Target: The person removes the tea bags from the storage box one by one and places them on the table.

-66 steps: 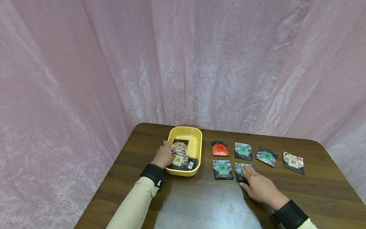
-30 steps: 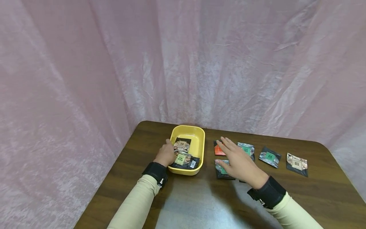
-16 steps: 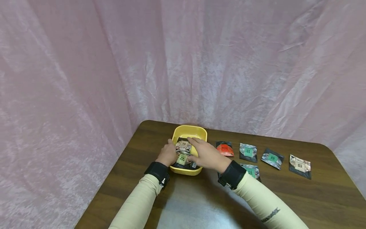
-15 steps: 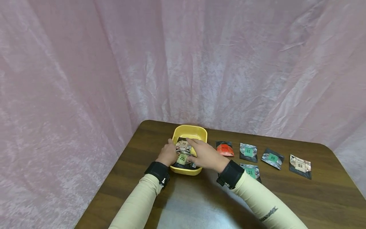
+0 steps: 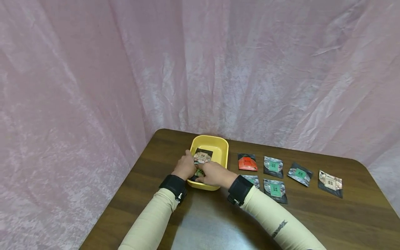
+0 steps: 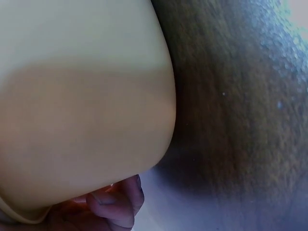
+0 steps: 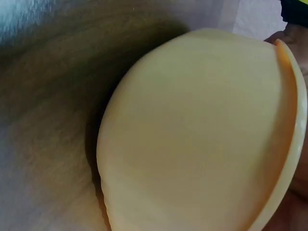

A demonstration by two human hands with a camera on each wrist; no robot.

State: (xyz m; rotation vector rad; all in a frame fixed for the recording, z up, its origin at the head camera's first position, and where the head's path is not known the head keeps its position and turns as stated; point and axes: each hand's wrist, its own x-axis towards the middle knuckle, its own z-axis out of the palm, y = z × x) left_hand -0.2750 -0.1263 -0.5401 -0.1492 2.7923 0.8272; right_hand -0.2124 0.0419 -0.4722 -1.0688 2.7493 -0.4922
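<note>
At the left rim of a yellow plastic tray (image 5: 221, 139), my left hand (image 5: 185, 166) holds on with curled fingers. My right hand (image 5: 215, 173) reaches in over the near part of the tray, its thumb and fingers bent down around a dark packet with a light green label (image 5: 200, 172). Its fingertips are partly hidden, so whether it pinches the packet cannot be told. Behind it lies a packet with a beige label (image 5: 202, 155). Both wrist views mostly show the tray's outer wall (image 6: 86, 120).
Right of the tray, several packets lie on the brown table (image 5: 315, 215): a red one (image 5: 247, 162), a beige-labelled one (image 5: 330, 184) and green-labelled ones such as this packet (image 5: 275, 191). A pink curtain (image 5: 250, 86) hangs behind the table.
My right hand has left a green-labelled packet on the table, crossed leftward and come down into the tray. Its fingers have drawn closer together. My left hand stays at the rim.
</note>
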